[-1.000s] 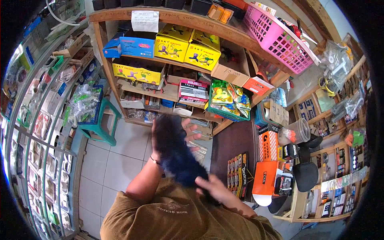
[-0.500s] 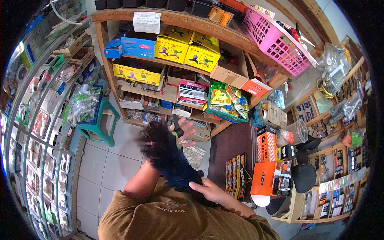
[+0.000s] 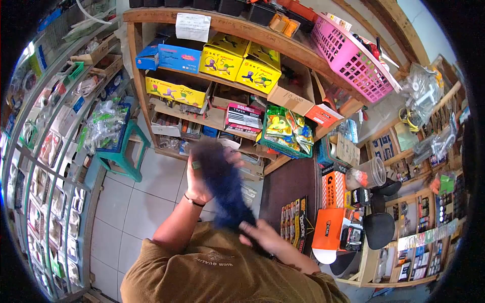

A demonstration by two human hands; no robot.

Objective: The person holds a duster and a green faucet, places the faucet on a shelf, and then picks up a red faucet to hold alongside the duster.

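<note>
A fluffy, dark blue and black duster [image 3: 227, 194] slants across the middle, blurred by motion. My right hand [image 3: 262, 236] is closed round its lower end, near my brown shirt. Behind and beside the duster's upper end is my left hand [image 3: 198, 184], palm side up, with a dark band at the wrist. Blurred fingertips show past the duster's right edge; the duster hides most of the fingers. A small green patch [image 3: 196, 164] shows by the left palm, and what it belongs to is unclear.
Wooden shelves [image 3: 230, 77] with yellow and blue boxes stand ahead. A pink basket [image 3: 353, 60] is at upper right, an orange box [image 3: 328, 230] at right. On the left are a green stool [image 3: 132, 169] and glass display shelves [image 3: 50, 177].
My left hand has moved left and down, and the duster's upper end now covers more of it. The black and green item seen at my left palm is mostly hidden.
</note>
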